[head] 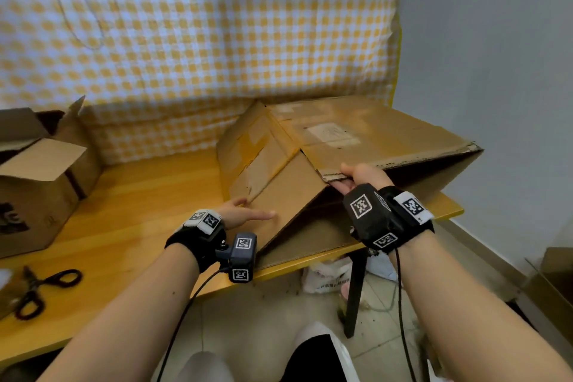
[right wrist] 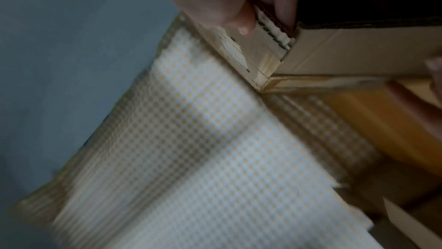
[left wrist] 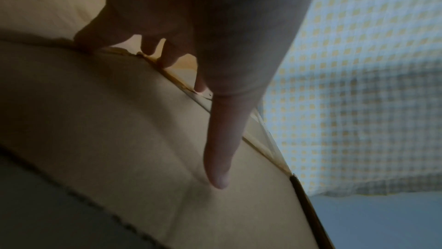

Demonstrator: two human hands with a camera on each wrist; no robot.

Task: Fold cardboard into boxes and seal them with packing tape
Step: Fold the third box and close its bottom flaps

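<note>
On big carton, pale unreadable label.

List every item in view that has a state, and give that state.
Large cardboard box: half unfolded, lying on the table, near end open.
Small box: top flaps open.
Scissors: lying on the table; blades blurred.
Left hand: fingers straight, pressing the box side.
Right hand: pinching the box's upper edge.
</note>
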